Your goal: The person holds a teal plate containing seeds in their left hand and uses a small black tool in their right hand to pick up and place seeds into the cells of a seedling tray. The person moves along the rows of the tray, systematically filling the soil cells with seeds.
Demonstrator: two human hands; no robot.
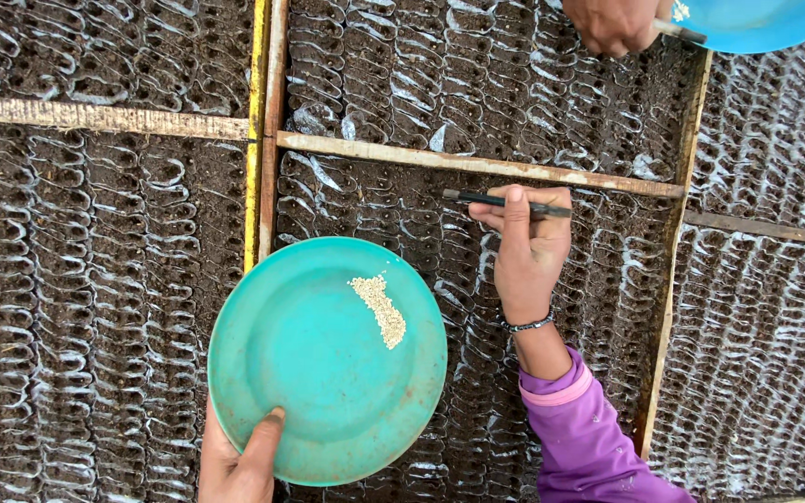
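My left hand (238,459) grips the near rim of a round teal plate (309,391), thumb on top. A small heap of pale seeds (380,308) lies on the plate's upper right part. My right hand (529,247), with a purple sleeve and a dark bead bracelet, holds a thin dark stick (477,197) sideways, its tip pointing left over rows of small soil-filled plastic pots (393,205).
Soil-filled pot rows fill the whole bed, split by wooden slats (477,165) and a yellow-edged divider (255,140). At the top right another person's hand (615,24) holds a stick beside a blue plate (761,20).
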